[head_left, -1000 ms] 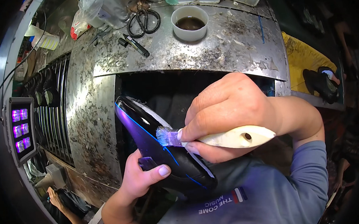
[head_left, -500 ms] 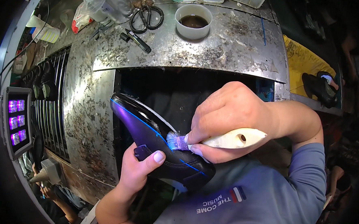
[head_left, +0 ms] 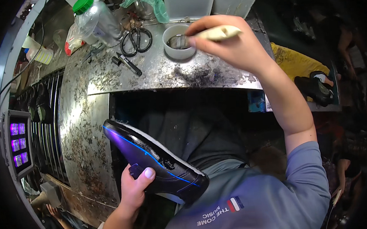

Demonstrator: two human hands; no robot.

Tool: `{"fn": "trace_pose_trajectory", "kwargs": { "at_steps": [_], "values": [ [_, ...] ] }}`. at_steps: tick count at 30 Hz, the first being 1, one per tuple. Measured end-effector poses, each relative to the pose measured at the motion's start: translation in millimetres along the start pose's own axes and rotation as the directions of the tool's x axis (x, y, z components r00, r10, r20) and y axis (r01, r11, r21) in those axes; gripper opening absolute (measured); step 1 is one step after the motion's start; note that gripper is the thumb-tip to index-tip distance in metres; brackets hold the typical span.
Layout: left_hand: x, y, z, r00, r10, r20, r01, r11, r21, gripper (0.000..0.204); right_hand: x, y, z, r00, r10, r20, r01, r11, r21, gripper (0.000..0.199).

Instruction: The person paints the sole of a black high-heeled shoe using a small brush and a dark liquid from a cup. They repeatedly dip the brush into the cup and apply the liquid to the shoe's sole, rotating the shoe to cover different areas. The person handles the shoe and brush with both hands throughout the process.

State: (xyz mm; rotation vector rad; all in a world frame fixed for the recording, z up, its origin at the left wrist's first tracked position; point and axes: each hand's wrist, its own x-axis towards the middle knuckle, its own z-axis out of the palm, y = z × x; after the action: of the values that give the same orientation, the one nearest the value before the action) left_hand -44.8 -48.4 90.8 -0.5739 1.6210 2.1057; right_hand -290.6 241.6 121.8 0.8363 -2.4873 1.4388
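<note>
A black leather shoe (head_left: 152, 161) lies tilted on its side over my lap, its toe toward the upper left. A glowing blue line runs along its upper, and part of the band beside the sole looks wet. My left hand (head_left: 136, 184) grips the shoe at its opening, thumb on the outside. Over the metal bench, my right hand (head_left: 225, 39) is closed around the pale handle of a flat brush (head_left: 218, 33). The bristles are inside a white plastic tub (head_left: 180, 54) of dark liquid; their tips are blurred.
Black-handled scissors (head_left: 136, 41) and a black marker (head_left: 129, 64) with its cap off lie left of the tub. A green-lidded plastic jar (head_left: 97, 19) stands behind. A purple-lit lamp (head_left: 19, 141) is at far left. Other shoes (head_left: 315, 89) sit on a yellow cloth at right.
My right hand has lifted the brush off the shoe and carried it up and away into the tub. The shoe stays in my left hand, and the view has shifted.
</note>
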Motion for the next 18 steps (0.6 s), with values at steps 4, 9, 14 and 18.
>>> {"fn": "trace_pose_trajectory", "kwargs": {
  "at_steps": [4, 9, 14, 18],
  "values": [
    [-0.7, -4.1, 3.4, 0.998, 0.062, -0.028, -0.064, 0.996, -0.057, 0.047, 24.7, 54.4, 13.0, 0.999, 0.039, 0.036, -0.022, 0.92, -0.392, 0.023],
    [1.5, -5.8, 0.5, 0.997, 0.077, -0.009, -0.077, 0.995, -0.063, 0.049, 37.0, 74.7, 33.6, 0.994, 0.046, 0.098, 0.018, 0.821, -0.571, 0.025],
    [2.5, -2.9, 2.2, 0.998, 0.062, -0.02, -0.064, 0.99, -0.128, 0.049, 34.6, 43.0, 12.5, 0.956, -0.267, -0.118, 0.209, 0.909, -0.361, 0.019],
    [4.5, -2.7, 2.3, 0.997, 0.071, -0.023, -0.074, 0.985, -0.153, 0.048, 26.2, 55.9, 15.6, 0.997, -0.01, 0.082, 0.049, 0.873, -0.485, 0.021]
  ]
}}
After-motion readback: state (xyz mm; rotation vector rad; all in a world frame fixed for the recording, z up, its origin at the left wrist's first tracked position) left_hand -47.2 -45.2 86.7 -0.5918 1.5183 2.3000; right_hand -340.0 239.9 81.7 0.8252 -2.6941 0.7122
